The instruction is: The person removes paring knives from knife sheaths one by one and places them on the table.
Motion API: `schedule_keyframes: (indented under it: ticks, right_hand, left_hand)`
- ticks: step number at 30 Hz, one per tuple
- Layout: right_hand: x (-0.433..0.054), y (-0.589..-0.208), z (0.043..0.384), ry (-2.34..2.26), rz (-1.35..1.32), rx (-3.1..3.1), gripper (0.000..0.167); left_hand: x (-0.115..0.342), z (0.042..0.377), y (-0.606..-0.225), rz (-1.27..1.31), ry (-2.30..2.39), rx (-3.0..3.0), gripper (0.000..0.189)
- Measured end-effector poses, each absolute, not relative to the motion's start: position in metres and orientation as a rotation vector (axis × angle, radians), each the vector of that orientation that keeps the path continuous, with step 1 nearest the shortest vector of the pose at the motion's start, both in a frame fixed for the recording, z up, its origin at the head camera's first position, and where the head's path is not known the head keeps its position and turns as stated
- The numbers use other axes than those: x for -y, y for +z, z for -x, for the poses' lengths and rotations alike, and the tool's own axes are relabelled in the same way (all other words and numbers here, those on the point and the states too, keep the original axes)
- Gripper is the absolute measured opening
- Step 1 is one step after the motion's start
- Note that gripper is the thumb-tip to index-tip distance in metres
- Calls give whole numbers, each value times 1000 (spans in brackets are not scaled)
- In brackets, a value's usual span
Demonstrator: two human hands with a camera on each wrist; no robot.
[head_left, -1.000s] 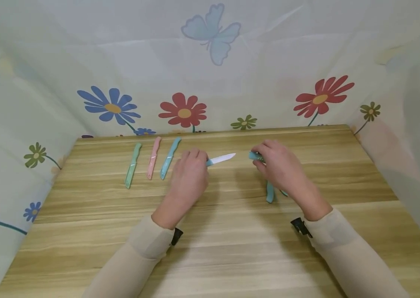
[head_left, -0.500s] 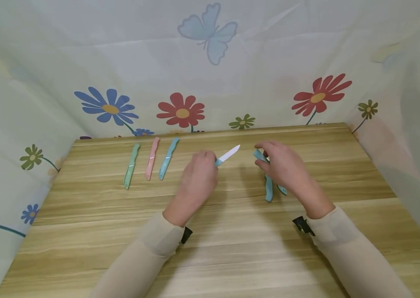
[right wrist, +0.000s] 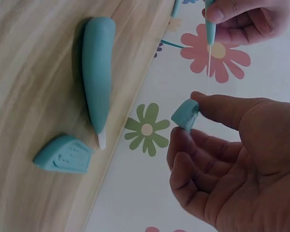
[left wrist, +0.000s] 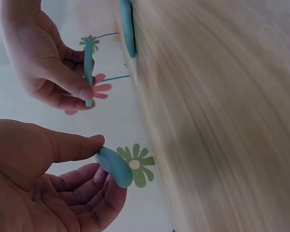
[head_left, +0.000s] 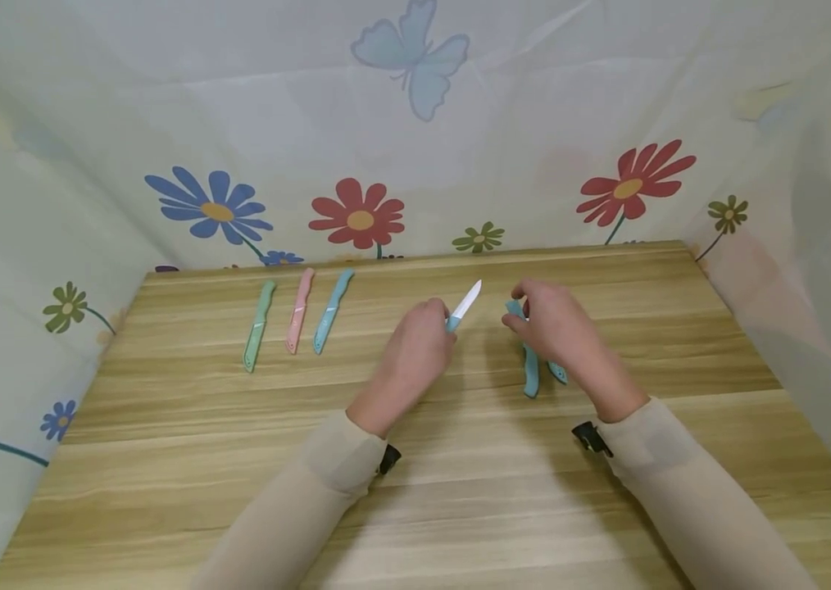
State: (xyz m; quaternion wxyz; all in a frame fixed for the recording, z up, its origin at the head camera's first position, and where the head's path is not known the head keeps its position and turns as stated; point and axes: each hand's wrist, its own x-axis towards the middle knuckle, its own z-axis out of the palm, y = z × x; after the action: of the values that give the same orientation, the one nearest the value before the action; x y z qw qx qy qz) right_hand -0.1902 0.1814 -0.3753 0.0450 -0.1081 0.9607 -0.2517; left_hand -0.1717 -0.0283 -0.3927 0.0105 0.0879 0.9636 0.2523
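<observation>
My left hand (head_left: 415, 348) grips a small paring knife by its teal handle (left wrist: 115, 166). Its bare white blade (head_left: 465, 303) points away and to the right in the head view. To the right, my right hand (head_left: 563, 328) pinches a short teal blade sheath (right wrist: 185, 114) between thumb and fingers, apart from the blade. On the table below that hand lies a second knife, its teal handle (right wrist: 98, 72) toward me and its blade mostly hidden in the head view. Beside it is another teal sheath (right wrist: 64, 154), partly covered by the right hand in the head view.
At the back left of the wooden table (head_left: 460, 492) lie three sheathed knives side by side: a green knife (head_left: 259, 326), a pink knife (head_left: 300, 311) and a blue knife (head_left: 333, 311). A flower-printed curtain (head_left: 526, 188) stands behind the table and along both sides.
My left hand has moved right, toward the right hand, and the knife's blade has turned to point farther away from me. The sheath in my right hand has tilted while that hand stays nearly in place.
</observation>
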Motion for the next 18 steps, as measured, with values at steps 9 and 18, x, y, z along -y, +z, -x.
schedule_keyframes:
  ticks: [9,18]
  right_hand:
    - [-175,-385,195,-751,185,-2879,42]
    - [-169,-391,197,-697,94,-2825,37]
  left_hand:
    - [8,172,-397,-290,866,-2930,16]
    - [-14,173,-407,-316,823,-2910,15]
